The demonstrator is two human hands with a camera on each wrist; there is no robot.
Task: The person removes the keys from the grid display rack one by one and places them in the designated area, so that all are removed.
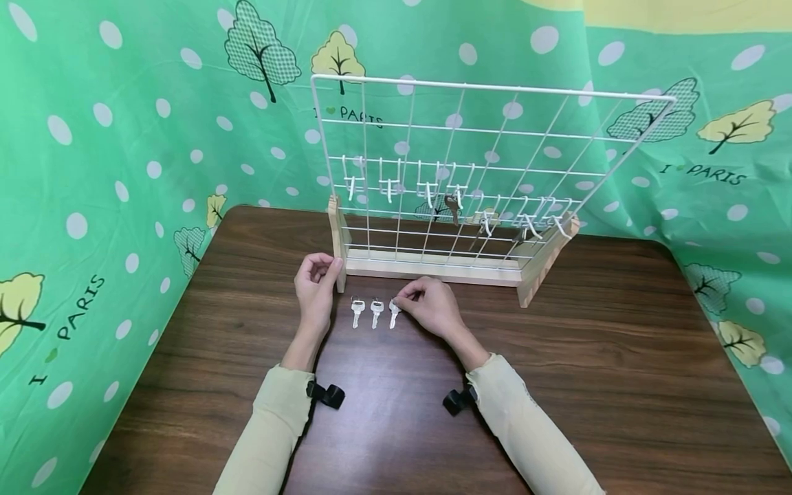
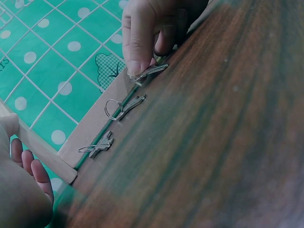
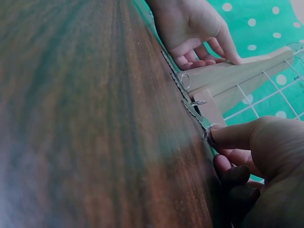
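Note:
My right hand (image 1: 431, 304) pinches the head of the rightmost silver key (image 1: 394, 317), which lies at the end of a row of three. The middle key (image 1: 376, 314) and left key (image 1: 357, 313) lie untouched on the table, each with a small ring, as the left wrist view shows. My left hand (image 1: 317, 285) rests its thumb against the left wooden end panel (image 1: 337, 240) of a white wire grid rack (image 1: 408, 165). Its other fingers are loosely curled on the panel's outer side. In the right wrist view, this thumb touches the panel's edge.
Several white hooks (image 1: 427, 194) hang along the grid in two heights. A dark key (image 1: 454, 208) hangs from one of them, with more keys partly hidden lower right. The rack stands on the brown table (image 1: 619, 357), before a green dotted cloth (image 1: 124, 172).

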